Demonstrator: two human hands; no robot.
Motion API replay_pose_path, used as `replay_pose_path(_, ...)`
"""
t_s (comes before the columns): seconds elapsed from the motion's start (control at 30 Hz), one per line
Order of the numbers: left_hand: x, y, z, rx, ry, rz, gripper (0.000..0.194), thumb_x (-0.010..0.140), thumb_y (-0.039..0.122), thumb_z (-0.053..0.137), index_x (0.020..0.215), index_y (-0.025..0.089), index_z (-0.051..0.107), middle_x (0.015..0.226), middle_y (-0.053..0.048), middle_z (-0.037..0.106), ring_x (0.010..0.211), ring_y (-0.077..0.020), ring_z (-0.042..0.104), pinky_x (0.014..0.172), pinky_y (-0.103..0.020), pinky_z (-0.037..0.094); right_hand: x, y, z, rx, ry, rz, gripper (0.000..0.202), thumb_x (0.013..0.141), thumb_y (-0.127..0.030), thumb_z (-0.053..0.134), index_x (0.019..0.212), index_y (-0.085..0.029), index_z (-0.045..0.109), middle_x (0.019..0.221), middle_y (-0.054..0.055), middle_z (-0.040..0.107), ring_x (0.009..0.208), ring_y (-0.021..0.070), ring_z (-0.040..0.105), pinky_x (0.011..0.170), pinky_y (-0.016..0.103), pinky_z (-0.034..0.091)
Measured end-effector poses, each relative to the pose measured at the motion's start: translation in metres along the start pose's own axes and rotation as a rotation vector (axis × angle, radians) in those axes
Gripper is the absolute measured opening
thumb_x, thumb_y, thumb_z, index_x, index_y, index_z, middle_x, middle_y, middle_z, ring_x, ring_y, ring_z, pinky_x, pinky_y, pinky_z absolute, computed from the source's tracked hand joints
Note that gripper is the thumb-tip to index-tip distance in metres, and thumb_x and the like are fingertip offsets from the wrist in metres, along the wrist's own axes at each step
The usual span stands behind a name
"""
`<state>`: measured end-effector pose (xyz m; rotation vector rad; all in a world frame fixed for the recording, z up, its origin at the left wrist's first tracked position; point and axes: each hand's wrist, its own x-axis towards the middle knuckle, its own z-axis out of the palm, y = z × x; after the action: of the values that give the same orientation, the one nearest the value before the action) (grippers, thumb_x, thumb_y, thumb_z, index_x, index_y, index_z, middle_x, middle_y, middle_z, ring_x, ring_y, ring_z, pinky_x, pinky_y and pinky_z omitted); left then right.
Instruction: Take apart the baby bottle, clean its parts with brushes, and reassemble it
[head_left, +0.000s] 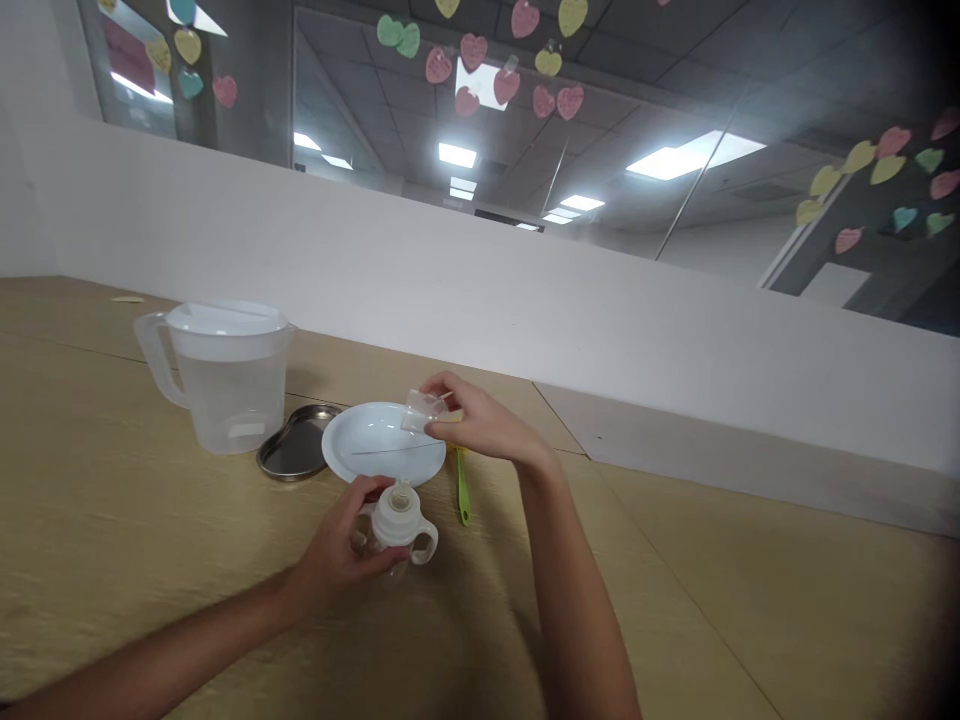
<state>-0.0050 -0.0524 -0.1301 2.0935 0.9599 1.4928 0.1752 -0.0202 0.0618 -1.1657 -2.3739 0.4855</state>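
My left hand [349,540] grips a baby bottle [396,520] with a white collar, two white side handles and a clear teat on top. Its lower part is mostly hidden by the fingers. Above and to the right, my right hand [480,415] pinches a clear plastic bottle cap [421,410] over the rim of a white plate [349,465]. A thin stick-like thing [390,452] lies across the plate. Just right of the plate is a green-handled tool [463,490], probably a brush, its head partly hidden under my right hand.
A lidded translucent pitcher [234,385] stands at the left on the wooden table [112,500]. Between it and the plate sits a metal kidney dish [294,450]. A white wall [375,265] with a window above, dotted with heart-shaped notes, runs behind the table.
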Motion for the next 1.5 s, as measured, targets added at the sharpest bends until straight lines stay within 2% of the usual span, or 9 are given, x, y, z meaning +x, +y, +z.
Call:
replay_pose_path(0.27,0.0,-0.003,0.001,0.029,0.02,0.066,0.056,0.07,0.034,0.07,0.119,0.024,0.044,0.112,-0.008,0.058,0.097,-0.023,0.059,0.083,-0.037,0.051,0.043,0.031,0.067,-0.228,-0.312,0.059,0.04,0.082,-0.032,0.057,0.116,-0.011,0.056,0.114,0.014,0.06,0.103,0.0223,0.056,0.086,0.032,0.043)
replay_pose_path(0.5,0.001,0.001,0.002,0.009,0.014,-0.005,0.056,0.069,0.037,0.07,0.118,0.023,0.046,0.11,-0.009,0.059,0.097,-0.0242,0.059,0.085,-0.04,0.049,0.046,0.037,0.08,-0.285,-0.479,0.083,0.037,0.085,-0.027,0.05,0.116,-0.01,0.058,0.11,0.013,0.064,0.096,0.021,0.061,0.078,0.028,0.044)
replay_pose_path(0.67,0.002,0.003,0.001,0.004,-0.006,-0.037,0.056,0.069,0.038,0.069,0.117,0.022,0.046,0.113,-0.01,0.057,0.1,-0.0261,0.057,0.088,-0.043,0.048,0.046,0.032,0.078,-0.285,-0.427,0.098,0.037,0.084,-0.024,0.05,0.118,-0.009,0.056,0.108,0.013,0.065,0.099,0.0207,0.06,0.079,0.026,0.043)
replay_pose_path(0.8,0.001,0.004,0.0,-0.022,-0.031,-0.047,0.055,0.07,0.036,0.07,0.117,0.023,0.044,0.113,-0.01,0.057,0.1,-0.0252,0.058,0.087,-0.041,0.048,0.032,0.009,0.057,-0.166,-0.207,0.078,0.03,0.09,-0.026,0.042,0.114,-0.012,0.056,0.102,0.01,0.066,0.08,0.0152,0.062,0.069,0.024,0.043)
replay_pose_path(0.87,0.001,0.004,0.001,-0.036,-0.04,-0.064,0.056,0.07,0.034,0.07,0.118,0.023,0.043,0.112,-0.01,0.058,0.099,-0.0248,0.058,0.087,-0.041,0.049,0.019,-0.01,0.044,-0.132,-0.231,0.038,0.033,0.094,-0.03,0.034,0.093,-0.014,0.062,0.086,0.006,0.067,0.063,0.0116,0.059,0.06,0.023,0.04)
replay_pose_path(0.97,0.0,0.004,0.001,-0.056,-0.027,-0.083,0.06,0.07,0.033,0.07,0.12,0.022,0.04,0.113,-0.01,0.057,0.102,-0.0261,0.057,0.087,-0.042,0.048,-0.003,-0.037,0.033,-0.288,-0.284,-0.024,0.042,0.092,-0.043,0.039,0.073,-0.014,0.063,0.07,0.006,0.064,0.061,0.0137,0.056,0.056,0.024,0.036)
replay_pose_path(1.07,0.0,0.003,0.001,-0.075,-0.014,-0.061,0.061,0.07,0.034,0.07,0.121,0.022,0.04,0.115,-0.01,0.057,0.106,-0.0272,0.056,0.088,-0.044,0.047,-0.015,-0.052,0.035,-0.473,-0.321,-0.005,0.035,0.082,-0.046,0.054,0.075,-0.013,0.066,0.07,0.008,0.063,0.065,0.0178,0.057,0.052,0.025,0.033)
replay_pose_path(1.2,0.001,0.004,0.0,-0.085,-0.014,-0.078,0.057,0.072,0.035,0.069,0.12,0.022,0.042,0.109,-0.008,0.059,0.1,-0.0259,0.058,0.086,-0.043,0.049,-0.014,-0.051,0.045,-0.595,-0.386,-0.072,0.016,0.074,-0.023,0.06,0.081,-0.011,0.067,0.076,0.01,0.065,0.068,0.0192,0.057,0.051,0.026,0.032)
replay_pose_path(1.5,0.003,0.008,-0.001,-0.133,0.0,-0.141,0.053,0.071,0.039,0.069,0.116,0.022,0.046,0.11,-0.007,0.06,0.1,-0.0243,0.058,0.086,-0.04,0.048,-0.009,-0.038,0.037,-0.552,-0.453,-0.168,0.021,0.075,-0.021,0.063,0.093,-0.01,0.065,0.094,0.01,0.064,0.085,0.0194,0.058,0.064,0.025,0.039)
